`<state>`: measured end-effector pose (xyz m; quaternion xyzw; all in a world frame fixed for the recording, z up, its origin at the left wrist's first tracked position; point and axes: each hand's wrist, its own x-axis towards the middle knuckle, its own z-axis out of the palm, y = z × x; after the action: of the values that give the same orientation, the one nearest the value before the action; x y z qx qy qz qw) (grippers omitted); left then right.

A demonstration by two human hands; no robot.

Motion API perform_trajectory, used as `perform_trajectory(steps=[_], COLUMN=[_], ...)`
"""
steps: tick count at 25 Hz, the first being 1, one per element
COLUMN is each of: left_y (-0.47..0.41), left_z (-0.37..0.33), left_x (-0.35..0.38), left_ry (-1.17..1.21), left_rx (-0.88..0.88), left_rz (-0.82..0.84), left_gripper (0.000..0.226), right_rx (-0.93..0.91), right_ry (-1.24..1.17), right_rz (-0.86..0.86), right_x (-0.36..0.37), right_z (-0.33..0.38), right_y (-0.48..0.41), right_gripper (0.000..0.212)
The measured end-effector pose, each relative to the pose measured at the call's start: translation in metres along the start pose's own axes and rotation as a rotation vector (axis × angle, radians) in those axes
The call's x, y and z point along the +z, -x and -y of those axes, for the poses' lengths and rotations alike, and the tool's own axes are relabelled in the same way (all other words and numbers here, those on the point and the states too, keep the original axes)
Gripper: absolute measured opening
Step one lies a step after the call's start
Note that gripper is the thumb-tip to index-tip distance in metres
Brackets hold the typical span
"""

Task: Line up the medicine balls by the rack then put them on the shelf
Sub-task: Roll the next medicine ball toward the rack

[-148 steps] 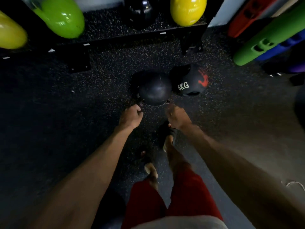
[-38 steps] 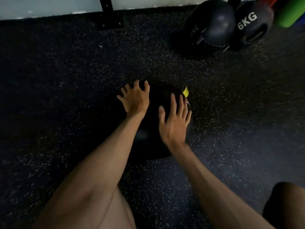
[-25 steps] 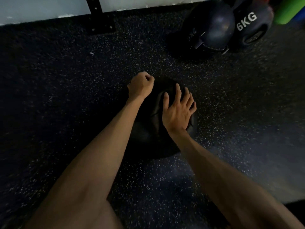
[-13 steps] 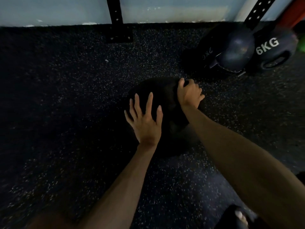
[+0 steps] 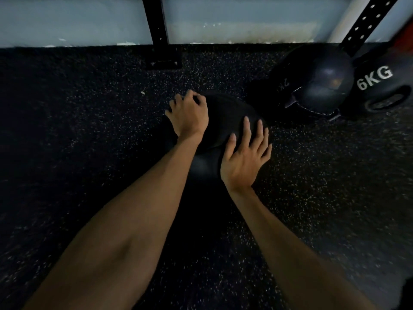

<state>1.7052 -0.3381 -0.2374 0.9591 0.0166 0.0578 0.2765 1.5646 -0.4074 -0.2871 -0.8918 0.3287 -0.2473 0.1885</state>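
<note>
A black round medicine ball [image 5: 223, 121] sits on the black speckled rubber floor [image 5: 89, 130] near the middle of the view, a little short of the wall, with both bare hands on it. The left hand [image 5: 188, 116] lies on the ball's upper left side. Its fingers are bent at the knuckles and hooked over the far curve, gripping there; the dim light hides whether they catch a handle or only the ball's skin. The right hand [image 5: 243, 159] rests flat on the ball's near right side, fingers straight and a little spread, thumb out to the left, palm against the surface. Both forearms reach in from the bottom edge.

To the right and further back, two more balls rest on the floor, touching each other. One is a dark smooth round ball [image 5: 324, 86] with a faint marking on its left side, too dim to read. Just right of it is a black ball with white "6KG" lettering [image 5: 384, 90] and an oval grip slot below the letters. The ball under the hands lies near the dark smooth one, to its left and closer to the person, with deep shadow between them.

A black perforated steel upright [image 5: 366, 21] slants down behind those two balls. A second black rack post [image 5: 156, 23] stands against the pale blue-grey wall [image 5: 67, 19], its flat foot plate [image 5: 163, 61] on the floor beyond the left hand
</note>
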Motion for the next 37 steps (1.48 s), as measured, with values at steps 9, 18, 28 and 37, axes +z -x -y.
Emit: perform_trajectory(steps=[9, 18, 28, 37], left_y=[0.077, 0.023, -0.153, -0.092], left_z=[0.006, -0.08, -0.105, -0.078], left_x=[0.032, 0.102, 0.105, 0.124], left_ry=[-0.039, -0.332, -0.127, 0.012], left_rx=[0.152, 0.433, 0.234, 0.404], left_rz=[-0.11, -0.01, 0.165, 0.075], left_gripper=[0.058, 0.068, 0.06, 0.074], right_rx=[0.16, 0.274, -0.004, 0.156], right_ry=[-0.12, -0.434, -0.087, -0.12], right_rz=[0.089, 0.34, 0.078, 0.093], right_x=[0.027, 0.047, 0.103, 0.13], right_z=[0.007, -0.085, -0.028, -0.035], right_y=[-0.125, -0.275, -0.24, -0.315], right_gripper=[0.051, 0.043, 0.062, 0.061])
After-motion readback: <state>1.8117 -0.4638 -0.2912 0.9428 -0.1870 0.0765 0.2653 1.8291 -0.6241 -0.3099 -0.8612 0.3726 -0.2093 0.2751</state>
